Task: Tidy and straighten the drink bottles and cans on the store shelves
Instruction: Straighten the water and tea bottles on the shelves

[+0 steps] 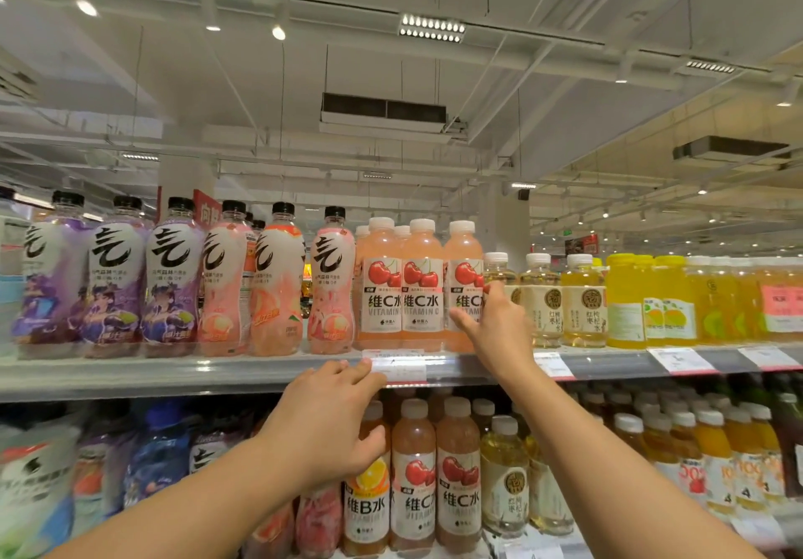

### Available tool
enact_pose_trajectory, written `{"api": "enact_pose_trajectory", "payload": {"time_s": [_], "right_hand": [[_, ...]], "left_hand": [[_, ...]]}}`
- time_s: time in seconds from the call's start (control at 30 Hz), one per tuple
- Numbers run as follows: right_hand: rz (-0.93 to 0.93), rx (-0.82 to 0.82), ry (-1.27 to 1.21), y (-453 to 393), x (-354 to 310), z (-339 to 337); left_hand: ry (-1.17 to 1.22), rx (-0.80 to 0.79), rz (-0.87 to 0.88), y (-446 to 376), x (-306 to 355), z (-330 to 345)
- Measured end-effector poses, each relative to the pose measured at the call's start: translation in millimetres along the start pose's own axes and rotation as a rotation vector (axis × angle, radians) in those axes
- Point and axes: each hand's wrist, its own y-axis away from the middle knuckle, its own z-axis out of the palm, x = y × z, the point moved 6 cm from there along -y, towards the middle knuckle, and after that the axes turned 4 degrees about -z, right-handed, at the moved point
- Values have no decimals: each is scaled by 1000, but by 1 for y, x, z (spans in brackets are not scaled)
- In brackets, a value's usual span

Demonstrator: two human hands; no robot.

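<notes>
On the top shelf (174, 374) stand three pink cherry vitamin C bottles with white caps. My right hand (499, 324) reaches up to the rightmost cherry bottle (462, 272), with its thumb on the label's front and its fingers round the bottle's right side. My left hand (330, 419) hovers lower, in front of the shelf edge. Its fingers are spread and loosely bent, their tips near a price tag (399, 367), and they hold nothing. To the left are black-capped purple bottles (115, 280) and peach bottles (278, 280).
Right of the cherry bottles stand pale tea bottles (541, 302) and yellow juice bottles (630, 302). The lower shelf holds orange vitamin B bottles (367, 506), more cherry bottles (415, 489) and juice bottles, packed closely. Price tags line the shelf edge.
</notes>
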Motion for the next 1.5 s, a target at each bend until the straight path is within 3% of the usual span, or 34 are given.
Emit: {"api": "enact_pose_trajectory", "payload": {"time_s": [0.1,0.33,0.53,0.63,0.73,0.87,1.07,1.23,1.5], "right_hand": [[-4,17,26,2,2,3],[-23,-40,44,10,0,3],[-32,-83,49,48,-19,-17],[-162,-106,89,83,-45,-25],[-283,-164,31,117,-70,-32],[-280,-479,-190,154,-85,-17],[-321,-1375,-91,236,-99,35],[-328,-1474,-147,275,-118,73],[-288,-1574,-345,332,-185,105]], "left_hand": [[16,-89,-29,1,0,0],[26,-54,-30,6,0,-1],[142,-135,7,11,-10,4],[229,-106,-14,28,-20,0],[228,-197,-19,61,-28,7],[239,-327,-70,111,-54,29],[207,-657,-176,191,-100,69],[356,-1163,-343,256,-133,79],[388,-1123,-476,322,-189,67]]}}
